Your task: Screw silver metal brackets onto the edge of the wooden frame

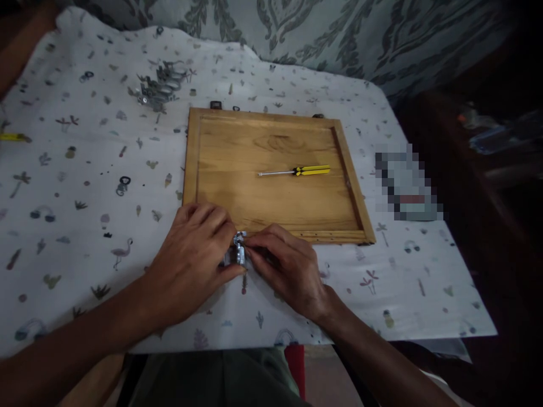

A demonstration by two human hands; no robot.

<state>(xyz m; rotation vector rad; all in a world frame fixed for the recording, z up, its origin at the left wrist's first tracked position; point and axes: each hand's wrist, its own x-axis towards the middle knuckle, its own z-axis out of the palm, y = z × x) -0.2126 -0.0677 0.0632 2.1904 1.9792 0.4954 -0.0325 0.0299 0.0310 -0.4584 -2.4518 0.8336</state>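
Observation:
A silver metal cabinet hinge [240, 254] is at the near edge of a framed wooden panel [254, 138], left of that edge's middle. My left hand [190, 263] is closed on the hinge from the left, its thumb by the hinge's lower end. From the other side, my right hand [291, 268] brings thumb and fingertips together in a pinch against the upper part of the hinge. Whatever sits between those right fingertips is too small to make out. A screwdriver [311, 170] with a yellow and black handle lies across the panel, tip pointing left.
Several more metal hinges [163, 85] lie in a heap at the back left of the patterned tablecloth [85, 198]. Right of the panel is a pixelated grey object [407, 183]. Another person's arm [25, 42] shows at the top left, above a yellow object [12, 137].

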